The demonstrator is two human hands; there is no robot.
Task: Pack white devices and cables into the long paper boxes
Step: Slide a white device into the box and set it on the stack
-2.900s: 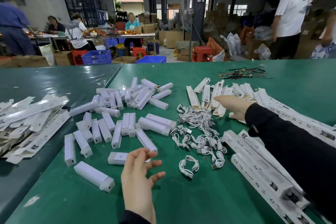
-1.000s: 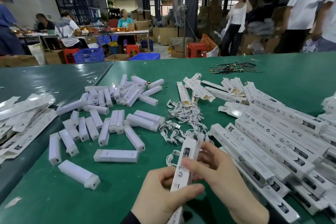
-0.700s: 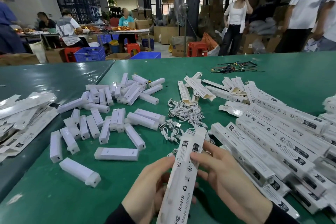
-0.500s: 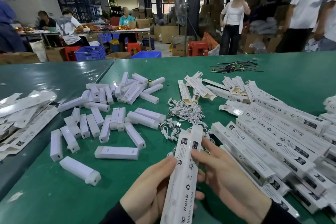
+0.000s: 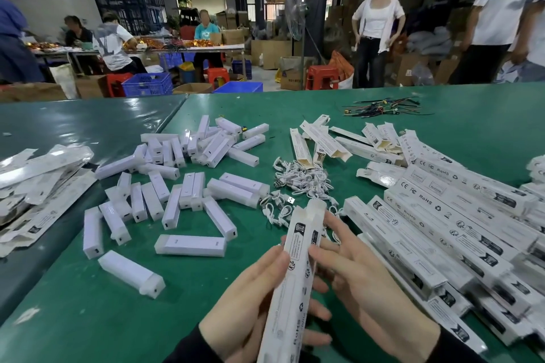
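Fingers of the left hand and right hand are curled around one long paper box. White devices are scattered left on the bench.

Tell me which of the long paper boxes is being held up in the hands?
The long paper box standing nearly upright between the left hand and right hand. All the other boxes lie flat on the green table.

probably a packing warehouse: stacked cartons, workers at tables.
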